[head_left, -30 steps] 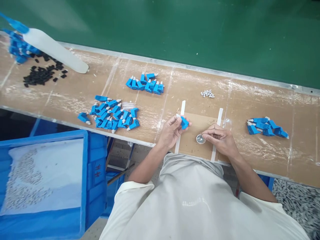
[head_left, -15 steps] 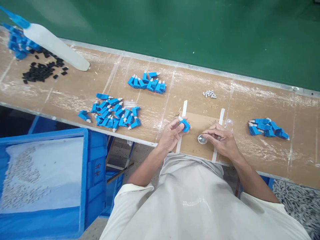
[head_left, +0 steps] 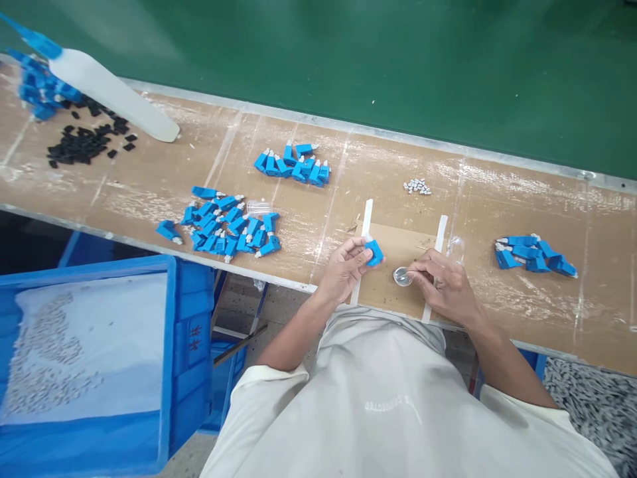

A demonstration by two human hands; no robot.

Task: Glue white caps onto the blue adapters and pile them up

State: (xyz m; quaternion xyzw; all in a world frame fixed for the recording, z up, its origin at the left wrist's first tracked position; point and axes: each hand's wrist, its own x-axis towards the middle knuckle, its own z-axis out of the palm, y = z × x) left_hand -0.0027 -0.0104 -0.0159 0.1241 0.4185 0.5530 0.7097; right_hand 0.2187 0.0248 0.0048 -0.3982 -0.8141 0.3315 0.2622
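Note:
My left hand [head_left: 347,267] grips a blue plastic part [head_left: 374,253] with a pale tip, above the cardboard sheet [head_left: 393,292] taped down in front of my body. Beside it, my right hand [head_left: 440,282] has its thumb and fingers pinched together at the rim of a small round dish [head_left: 402,276]. What those fingers hold, if anything, is too small to make out. A thin tool or stick lies near the right fingertips. Small whitish pieces [head_left: 417,186] are heaped farther back on the table.
Blue parts lie in piles at the middle-left [head_left: 213,226], back [head_left: 298,166] and right [head_left: 535,253]. A white bottle [head_left: 112,93] lies by black pieces [head_left: 79,145]. A blue crate [head_left: 192,345] stands lower left; a green surface [head_left: 348,60] borders the table.
The blue part in my left hand has shifted slightly right and turned. My right hand has moved slightly right and down, and its fingers now sit at the dish's right side.

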